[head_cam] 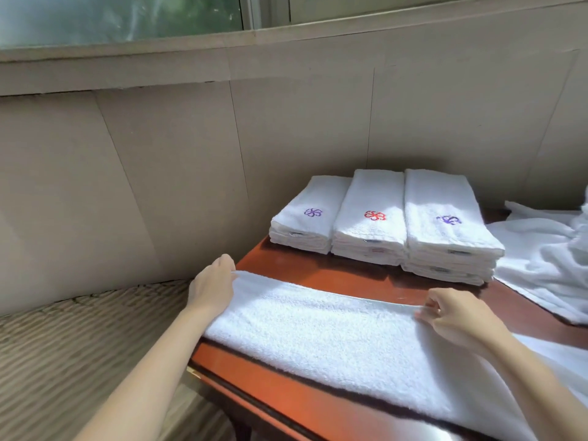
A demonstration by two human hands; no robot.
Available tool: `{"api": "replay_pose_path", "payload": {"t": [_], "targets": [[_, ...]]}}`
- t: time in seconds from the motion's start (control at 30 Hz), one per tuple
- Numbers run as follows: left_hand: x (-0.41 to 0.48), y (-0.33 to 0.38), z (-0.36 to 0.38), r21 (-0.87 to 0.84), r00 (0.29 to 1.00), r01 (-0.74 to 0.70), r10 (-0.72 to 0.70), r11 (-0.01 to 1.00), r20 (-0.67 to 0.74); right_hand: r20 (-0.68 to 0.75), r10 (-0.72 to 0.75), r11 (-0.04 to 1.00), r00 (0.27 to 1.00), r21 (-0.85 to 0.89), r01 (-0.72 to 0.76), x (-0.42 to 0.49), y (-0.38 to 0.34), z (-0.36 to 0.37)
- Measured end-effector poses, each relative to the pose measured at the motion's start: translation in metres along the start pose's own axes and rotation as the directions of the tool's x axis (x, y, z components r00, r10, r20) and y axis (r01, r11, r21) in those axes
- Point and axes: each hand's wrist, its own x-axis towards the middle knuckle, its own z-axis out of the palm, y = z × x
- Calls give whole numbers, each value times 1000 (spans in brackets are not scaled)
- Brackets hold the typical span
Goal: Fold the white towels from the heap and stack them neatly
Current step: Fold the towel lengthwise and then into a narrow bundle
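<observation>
A white towel (334,338), folded lengthwise into a long band, lies across the front of the reddish wooden table (286,396). My left hand (213,288) pinches its far left corner at the table's left edge. My right hand (458,316) pinches the towel's far edge further right. Behind stand three stacks of folded white towels: a left stack (305,224) with a purple flower mark, a middle stack (369,230) with a red one, and a taller right stack (445,237) with a purple one. The heap of loose white towels (547,259) lies at the right.
A beige panelled wall (191,170) runs behind and to the left of the table, with a window ledge above. Striped carpet (63,361) covers the floor at the left. Bare table wood shows between the band and the stacks.
</observation>
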Motion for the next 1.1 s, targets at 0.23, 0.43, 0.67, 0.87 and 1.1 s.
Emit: {"api": "replay_pose_path", "payload": {"t": [0.23, 0.43, 0.67, 0.87, 1.1], "targets": [[8, 19, -3, 263, 998, -26, 8, 964, 70, 50, 66, 998, 997, 17, -67, 8, -1, 9], [-4, 63, -6, 462, 998, -60, 49, 885, 35, -114, 204, 970, 972, -114, -217, -12, -5, 7], [-73, 202, 9, 84, 889, -342, 293, 936, 353, -2, 455, 889, 891, -68, -454, -64, 76, -31], [-130, 320, 21, -199, 730, -560, 592, 805, 341, -5, 529, 843, 849, -115, -526, -135, 157, -47], [-199, 414, 45, -156, 632, -663, 659, 732, 408, 53, 505, 861, 861, -95, -500, -185, 190, -69]]}}
